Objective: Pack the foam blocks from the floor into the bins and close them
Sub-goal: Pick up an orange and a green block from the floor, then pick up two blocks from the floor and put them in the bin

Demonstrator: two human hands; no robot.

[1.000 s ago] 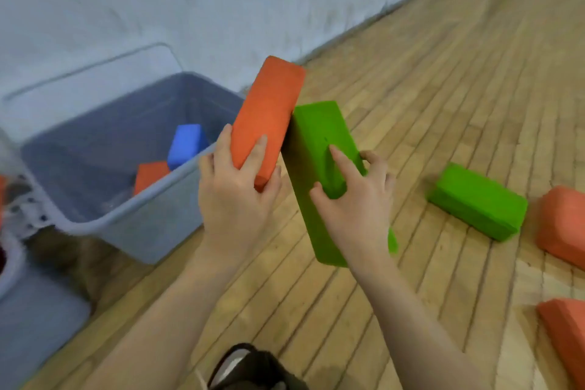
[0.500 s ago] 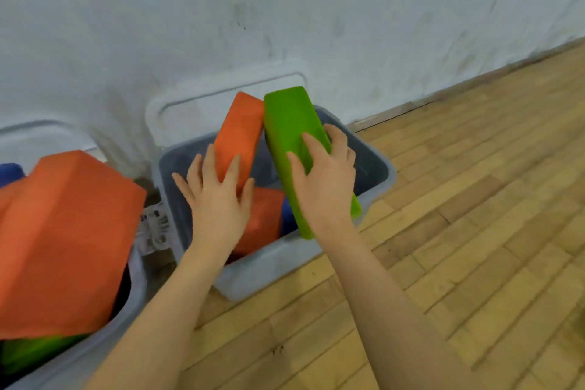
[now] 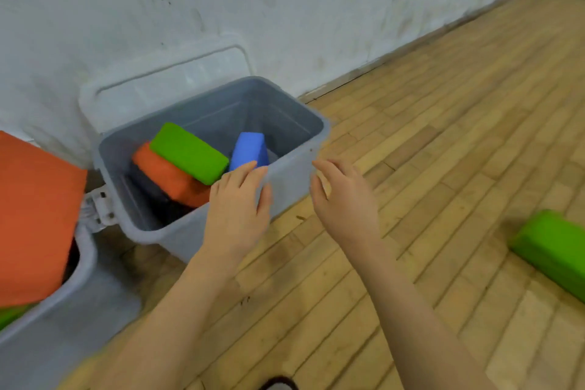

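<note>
Packing partway | bin [image 3: 294, 168] holds three blocks, lid [image 3: 164, 89] off | green block [image 3: 550, 247] at 3 o'clock unpacked | left hand [image 3: 237, 209], right hand [image 3: 345, 199] spread, empty

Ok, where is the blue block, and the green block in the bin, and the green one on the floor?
blue block [image 3: 250, 149]: head view, on its front face.
green block in the bin [image 3: 190, 152]: head view, middle of its top face.
green block on the floor [image 3: 554, 247]: head view, on its top face.

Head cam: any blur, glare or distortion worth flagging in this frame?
Head view: motion blur smears the left hand, right hand and the green block on the floor; wide-angle lens bends the floorboards; light is soft and even, no glare; blocks in the grey bin stay readable.
</note>
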